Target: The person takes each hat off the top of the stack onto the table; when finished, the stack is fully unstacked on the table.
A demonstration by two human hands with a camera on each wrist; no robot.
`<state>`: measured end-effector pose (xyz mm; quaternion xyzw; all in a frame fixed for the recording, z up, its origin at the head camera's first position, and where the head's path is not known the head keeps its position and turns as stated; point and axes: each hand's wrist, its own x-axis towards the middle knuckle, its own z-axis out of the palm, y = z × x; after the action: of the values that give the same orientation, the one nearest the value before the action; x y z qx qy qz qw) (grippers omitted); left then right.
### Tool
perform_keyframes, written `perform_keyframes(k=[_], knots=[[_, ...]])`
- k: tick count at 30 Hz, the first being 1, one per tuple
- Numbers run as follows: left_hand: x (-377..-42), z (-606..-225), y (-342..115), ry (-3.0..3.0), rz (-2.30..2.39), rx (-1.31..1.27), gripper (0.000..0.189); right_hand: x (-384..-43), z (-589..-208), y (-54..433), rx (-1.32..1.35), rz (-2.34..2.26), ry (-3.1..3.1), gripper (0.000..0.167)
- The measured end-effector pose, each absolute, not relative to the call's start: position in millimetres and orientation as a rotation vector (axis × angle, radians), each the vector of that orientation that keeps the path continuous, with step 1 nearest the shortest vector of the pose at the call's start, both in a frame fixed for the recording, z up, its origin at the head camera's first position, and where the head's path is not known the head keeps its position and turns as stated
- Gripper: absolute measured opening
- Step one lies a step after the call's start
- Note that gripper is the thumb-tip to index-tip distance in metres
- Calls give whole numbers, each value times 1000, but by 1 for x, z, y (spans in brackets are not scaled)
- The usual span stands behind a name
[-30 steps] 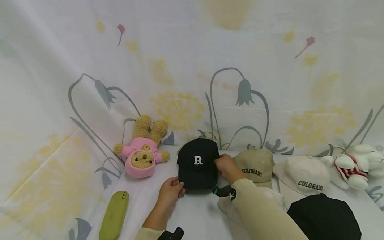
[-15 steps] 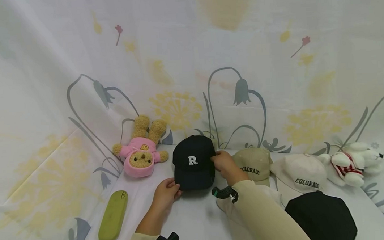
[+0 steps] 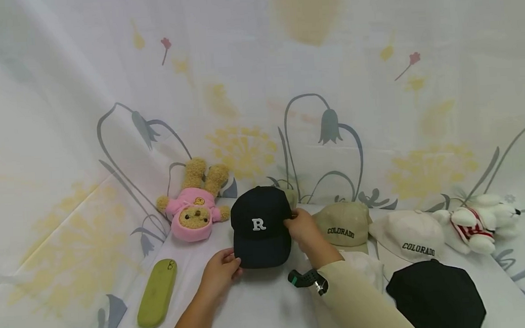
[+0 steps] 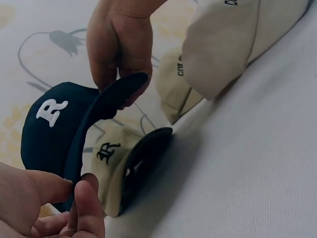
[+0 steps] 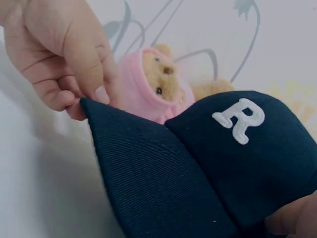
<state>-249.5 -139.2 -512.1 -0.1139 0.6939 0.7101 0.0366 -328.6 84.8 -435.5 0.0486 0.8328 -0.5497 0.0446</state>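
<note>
Both hands hold a dark navy baseball cap with a white R on its front. My left hand pinches the left corner of its brim between thumb and fingers. At the cap's right side, my right hand grips the edge where crown and brim meet. The left wrist view shows the cap raised off the white surface. Just behind it there sits a beige cap with a dark R and a dark brim, mostly hidden in the head view.
Right of the hands lie a tan COLORADO cap, a cream COLORADO cap and a black cap. My right sleeve partly covers another pale cap. A pink-hooded bear, a green case and a white plush lie around.
The navy cap has shifted slightly left and a little toward me, with both hands moving along with it. Each hand keeps its hold on the cap.
</note>
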Motion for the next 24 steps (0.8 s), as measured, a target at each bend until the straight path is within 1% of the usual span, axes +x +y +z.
perform_keyframes(k=[7,16,24], knots=[[-237,-501,-146,2137,2170,-362,47,-313,-440,81,135,-1693,2569,50],[-218,-500,-151,2150,2126,-363,48,-294,-450,84,109,-1684,2603,48],[-204,-501,-151,2179,2075,-329,50,-277,-460,85,90,-1725,2668,39]])
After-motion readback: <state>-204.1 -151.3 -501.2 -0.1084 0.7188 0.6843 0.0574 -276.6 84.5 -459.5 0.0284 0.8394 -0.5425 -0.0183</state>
